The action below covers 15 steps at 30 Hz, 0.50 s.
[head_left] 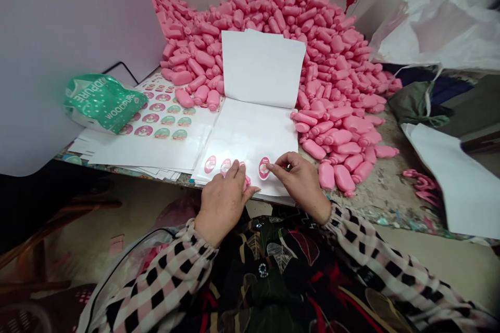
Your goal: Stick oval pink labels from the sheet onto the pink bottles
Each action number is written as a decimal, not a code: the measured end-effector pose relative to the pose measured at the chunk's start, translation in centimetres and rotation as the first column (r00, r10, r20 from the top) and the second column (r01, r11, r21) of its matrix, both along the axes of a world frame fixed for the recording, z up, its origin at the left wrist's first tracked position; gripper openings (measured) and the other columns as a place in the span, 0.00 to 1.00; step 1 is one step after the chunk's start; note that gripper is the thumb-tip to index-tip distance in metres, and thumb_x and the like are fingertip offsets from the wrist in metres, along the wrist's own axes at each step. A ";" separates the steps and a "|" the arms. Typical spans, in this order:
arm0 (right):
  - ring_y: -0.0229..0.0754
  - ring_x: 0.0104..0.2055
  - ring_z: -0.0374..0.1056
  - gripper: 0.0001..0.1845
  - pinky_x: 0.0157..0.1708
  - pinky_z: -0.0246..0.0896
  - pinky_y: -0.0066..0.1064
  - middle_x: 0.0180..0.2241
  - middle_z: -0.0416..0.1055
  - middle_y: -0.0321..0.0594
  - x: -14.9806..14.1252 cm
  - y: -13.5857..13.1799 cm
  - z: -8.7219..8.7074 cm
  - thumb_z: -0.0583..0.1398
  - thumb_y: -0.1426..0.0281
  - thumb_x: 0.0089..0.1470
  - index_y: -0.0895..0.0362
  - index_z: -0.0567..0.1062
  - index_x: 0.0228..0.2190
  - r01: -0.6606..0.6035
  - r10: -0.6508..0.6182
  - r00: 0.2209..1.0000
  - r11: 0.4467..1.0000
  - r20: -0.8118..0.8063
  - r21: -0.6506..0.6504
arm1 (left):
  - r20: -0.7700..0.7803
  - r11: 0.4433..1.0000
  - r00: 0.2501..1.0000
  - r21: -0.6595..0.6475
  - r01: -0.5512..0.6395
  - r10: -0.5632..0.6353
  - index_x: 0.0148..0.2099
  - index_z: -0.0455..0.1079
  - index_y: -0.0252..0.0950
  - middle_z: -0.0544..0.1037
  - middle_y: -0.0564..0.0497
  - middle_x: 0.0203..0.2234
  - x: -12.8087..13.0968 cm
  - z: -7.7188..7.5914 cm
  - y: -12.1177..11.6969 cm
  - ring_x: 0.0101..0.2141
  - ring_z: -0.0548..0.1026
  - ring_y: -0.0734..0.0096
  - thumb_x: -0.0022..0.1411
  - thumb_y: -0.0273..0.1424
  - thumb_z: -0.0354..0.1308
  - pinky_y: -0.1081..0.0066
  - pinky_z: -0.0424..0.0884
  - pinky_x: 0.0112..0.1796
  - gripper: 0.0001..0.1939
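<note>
A white sticker sheet (253, 127) lies before me, its upper part (262, 70) folded up against the pink pile. Pink oval stickers (210, 164) run along its near edge. My left hand (224, 200) rests on that edge with fingers stretched out, partly covering the stickers. Something pink shows beside its fingers; I cannot tell whether it is a sticker or a bottle. Between the thumb and finger of my right hand (302, 179) is the side of a pink oval sticker (264, 168) with a white rim, over the sheet's right part.
A big heap of small pink bottles (281, 10) fills the back and right of the table. At left, a green packet (103, 101) sits on more sticker sheets (156, 151). White paper (445, 177) and a clear plastic bag (433, 26) are at right.
</note>
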State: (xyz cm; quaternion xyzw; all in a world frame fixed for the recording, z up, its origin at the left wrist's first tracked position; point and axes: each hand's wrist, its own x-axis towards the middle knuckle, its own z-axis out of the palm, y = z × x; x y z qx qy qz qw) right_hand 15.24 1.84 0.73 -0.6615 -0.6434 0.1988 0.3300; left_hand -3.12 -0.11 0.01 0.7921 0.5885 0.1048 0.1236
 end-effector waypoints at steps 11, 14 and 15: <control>0.35 0.27 0.60 0.14 0.27 0.54 0.28 0.24 0.67 0.33 -0.5 -1.8 2.0 0.65 0.60 0.45 0.57 0.70 0.23 -0.142 0.069 0.838 0.985 -0.542 -0.094 | 0.732 0.699 -0.058 -0.619 0.358 0.679 0.45 0.69 0.36 0.71 0.50 0.30 1.8 2.7 0.1 0.24 0.68 0.76 0.59 0.55 0.45 0.74 0.67 0.22 0.28; 0.34 0.26 0.60 0.14 0.26 0.54 0.27 0.24 0.67 0.33 -0.8 -2.4 2.7 0.65 0.60 0.46 0.56 0.70 0.23 -0.167 0.100 0.844 0.983 -0.528 -0.082 | 0.620 0.615 -0.170 -0.631 0.473 0.766 0.46 0.70 0.33 0.70 0.50 0.28 2.9 2.6 0.9 0.24 0.68 0.77 0.59 0.53 0.46 0.76 0.67 0.22 0.29; 0.34 0.26 0.61 0.14 0.26 0.55 0.27 0.24 0.68 0.33 -0.9 -2.6 2.7 0.65 0.60 0.47 0.56 0.70 0.24 -0.173 0.110 0.846 0.982 -0.522 -0.074 | 0.596 0.591 -0.175 -0.629 0.504 0.784 0.46 0.70 0.32 0.69 0.50 0.28 3.2 2.5 1.1 0.23 0.68 0.77 0.60 0.53 0.46 0.75 0.68 0.22 0.30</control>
